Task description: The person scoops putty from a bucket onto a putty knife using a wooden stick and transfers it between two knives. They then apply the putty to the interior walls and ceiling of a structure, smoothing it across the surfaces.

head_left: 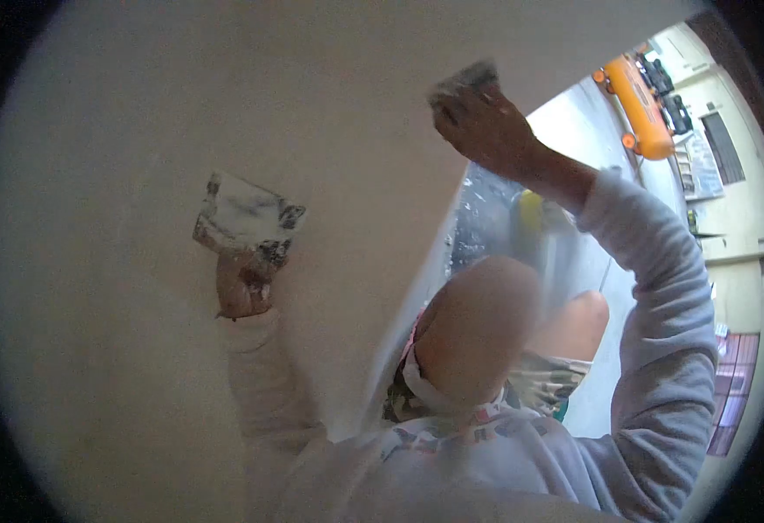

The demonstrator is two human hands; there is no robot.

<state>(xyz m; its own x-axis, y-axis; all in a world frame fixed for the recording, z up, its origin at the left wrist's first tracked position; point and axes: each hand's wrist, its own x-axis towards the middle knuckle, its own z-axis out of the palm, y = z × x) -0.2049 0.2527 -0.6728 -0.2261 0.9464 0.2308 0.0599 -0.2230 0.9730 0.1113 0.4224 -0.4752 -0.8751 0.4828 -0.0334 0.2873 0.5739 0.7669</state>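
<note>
My left hand [247, 288] is closed round the lower end of a broad scraper [249, 213]. Its flat face is smeared with pale putty, and dark patches show at the corners. Higher up and to the right, my right hand [491, 131] grips a second scraper [465, 80], a blurred, dark grey, flat piece that is at or close to the beige wall [329, 105]. How the fingers wrap its handle is partly hidden. The left scraper appears in front of the wall; whether it touches the surface I cannot tell.
Below are my bent knees [486, 322]. Beyond them is a dark, white-spattered surface [478, 213] with a blurred yellow item [530, 211]. An orange air compressor [639, 109] stands on the pale floor at upper right, near a far wall with a window [735, 392].
</note>
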